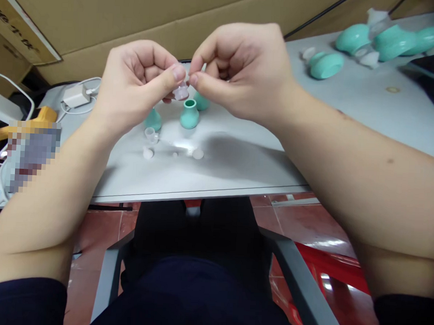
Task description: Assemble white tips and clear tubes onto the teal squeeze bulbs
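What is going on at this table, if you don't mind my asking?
A person's left hand holds a small clear plastic piece, and the right hand is pinched close beside it; whether that one grips anything is hard to see. Below them, an open green bottle stands upright on the table. A small clear cup lies nearer the front edge, and more green pieces lie off to the right.

Upper garment (195, 297): dark navy, plain across the visible front. Left sleeve (24, 300) and right sleeve (408, 318): short, same dark tone, edges ending near the elbows. Left hand (137, 76) and right hand (243, 71): bare, as are both forearms (355, 160). Lap clothing (162, 232): black, plain.
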`<action>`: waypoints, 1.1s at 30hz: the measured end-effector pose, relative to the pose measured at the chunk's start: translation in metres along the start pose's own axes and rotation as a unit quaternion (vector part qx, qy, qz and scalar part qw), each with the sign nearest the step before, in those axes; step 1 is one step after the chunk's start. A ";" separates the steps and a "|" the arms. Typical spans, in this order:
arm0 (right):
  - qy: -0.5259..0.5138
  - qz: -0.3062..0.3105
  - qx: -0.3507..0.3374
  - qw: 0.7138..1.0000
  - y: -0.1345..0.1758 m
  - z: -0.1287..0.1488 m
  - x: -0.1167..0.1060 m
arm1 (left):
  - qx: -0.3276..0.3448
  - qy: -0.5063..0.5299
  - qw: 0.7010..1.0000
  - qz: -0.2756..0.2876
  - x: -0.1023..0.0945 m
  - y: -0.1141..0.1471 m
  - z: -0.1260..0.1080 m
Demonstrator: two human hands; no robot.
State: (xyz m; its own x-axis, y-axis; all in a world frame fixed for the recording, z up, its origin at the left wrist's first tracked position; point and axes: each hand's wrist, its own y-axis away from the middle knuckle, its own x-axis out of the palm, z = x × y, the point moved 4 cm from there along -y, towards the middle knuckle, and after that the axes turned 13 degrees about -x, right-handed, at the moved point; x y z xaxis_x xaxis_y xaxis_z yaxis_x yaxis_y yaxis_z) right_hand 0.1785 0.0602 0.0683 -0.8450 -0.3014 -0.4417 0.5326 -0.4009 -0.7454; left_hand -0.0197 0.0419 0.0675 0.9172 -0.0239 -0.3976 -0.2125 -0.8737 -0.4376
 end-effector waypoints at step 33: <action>-0.086 0.078 0.127 0.985 -0.005 -0.003 0.006 | -0.003 0.036 0.998 0.042 0.001 0.001 0.002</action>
State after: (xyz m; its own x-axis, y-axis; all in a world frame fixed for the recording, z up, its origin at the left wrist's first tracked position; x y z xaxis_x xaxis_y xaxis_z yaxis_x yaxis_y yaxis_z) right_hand 0.1704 0.0633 0.0680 -0.7433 -0.5100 -0.4330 0.6683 -0.5351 -0.5168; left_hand -0.0197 0.0417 0.0650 0.9184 -0.1322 -0.3729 -0.2875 -0.8705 -0.3995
